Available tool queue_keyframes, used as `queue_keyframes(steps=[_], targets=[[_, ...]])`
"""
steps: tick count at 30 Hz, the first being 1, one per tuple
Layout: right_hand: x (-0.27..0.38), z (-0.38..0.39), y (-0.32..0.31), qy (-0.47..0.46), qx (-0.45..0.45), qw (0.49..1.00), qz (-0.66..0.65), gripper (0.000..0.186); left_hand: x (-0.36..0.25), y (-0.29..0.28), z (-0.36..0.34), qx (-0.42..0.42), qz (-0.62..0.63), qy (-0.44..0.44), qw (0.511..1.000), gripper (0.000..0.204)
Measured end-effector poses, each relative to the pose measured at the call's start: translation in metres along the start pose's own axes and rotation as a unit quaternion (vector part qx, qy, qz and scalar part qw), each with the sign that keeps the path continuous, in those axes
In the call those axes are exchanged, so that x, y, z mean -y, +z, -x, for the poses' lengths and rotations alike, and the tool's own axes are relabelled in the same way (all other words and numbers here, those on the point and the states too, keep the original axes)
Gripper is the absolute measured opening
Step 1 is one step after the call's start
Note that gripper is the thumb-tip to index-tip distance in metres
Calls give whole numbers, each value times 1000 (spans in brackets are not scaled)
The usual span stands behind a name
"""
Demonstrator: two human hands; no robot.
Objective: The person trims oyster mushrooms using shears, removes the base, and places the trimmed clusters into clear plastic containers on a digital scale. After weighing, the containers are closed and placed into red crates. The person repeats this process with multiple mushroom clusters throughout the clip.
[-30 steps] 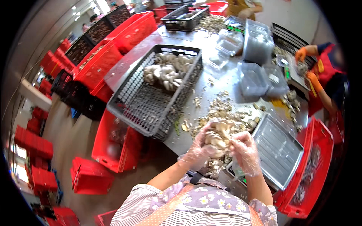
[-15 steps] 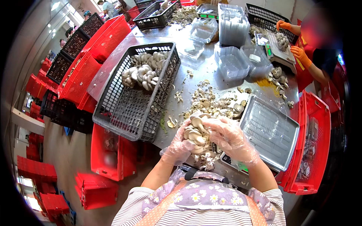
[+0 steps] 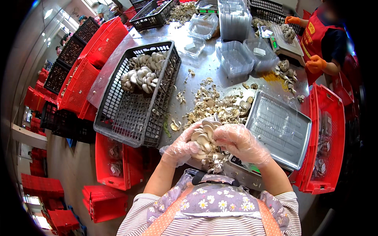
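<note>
A cluster of pale oyster mushrooms (image 3: pixel 204 138) hangs between my gloved hands over the table's near edge. My left hand (image 3: pixel 180 147), in a clear plastic glove, is wrapped round its left side. With fingers bent together, my right hand (image 3: pixel 240 141) pinches at the cluster's right side; the fingertips are partly hidden. Below the cluster are small mushroom stems (image 3: pixel 215 164). Just beyond my hands lies a heap of mushroom trimmings (image 3: pixel 216 105). Right of my right hand, a metal tray with a clear plastic box (image 3: pixel 277 128) rests on a scale, whose display shows beneath my wrist.
A black crate (image 3: pixel 157 114) partly filled with oyster mushrooms stands at left. Clear plastic boxes (image 3: pixel 235 59) are stacked at the back. Red crates (image 3: pixel 327 157) with packed boxes flank the table. A co-worker in orange gloves (image 3: pixel 316 63) stands by another scale (image 3: pixel 289 49) at far right.
My hands stay on the mushroom cluster, with the right fingers drawn more tightly together. The co-worker's nearer hand has come away from the far scale. The view has shifted slightly.
</note>
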State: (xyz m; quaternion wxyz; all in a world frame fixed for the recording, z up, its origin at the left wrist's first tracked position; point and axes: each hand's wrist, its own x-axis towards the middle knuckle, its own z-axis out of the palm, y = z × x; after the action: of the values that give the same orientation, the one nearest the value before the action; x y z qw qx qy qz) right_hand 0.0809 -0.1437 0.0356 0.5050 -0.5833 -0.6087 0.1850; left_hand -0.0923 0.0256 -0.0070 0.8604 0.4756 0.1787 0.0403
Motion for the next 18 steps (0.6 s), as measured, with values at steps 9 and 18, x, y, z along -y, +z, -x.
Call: queue_keyframes(steps=[9,18], targets=[[19,8,-8,31,38,989,140,9,13,9,-11,107,165,45,979,88],[27,1,1,52,-63,993,80,7,7,4,-17,56,84,62,993,93]])
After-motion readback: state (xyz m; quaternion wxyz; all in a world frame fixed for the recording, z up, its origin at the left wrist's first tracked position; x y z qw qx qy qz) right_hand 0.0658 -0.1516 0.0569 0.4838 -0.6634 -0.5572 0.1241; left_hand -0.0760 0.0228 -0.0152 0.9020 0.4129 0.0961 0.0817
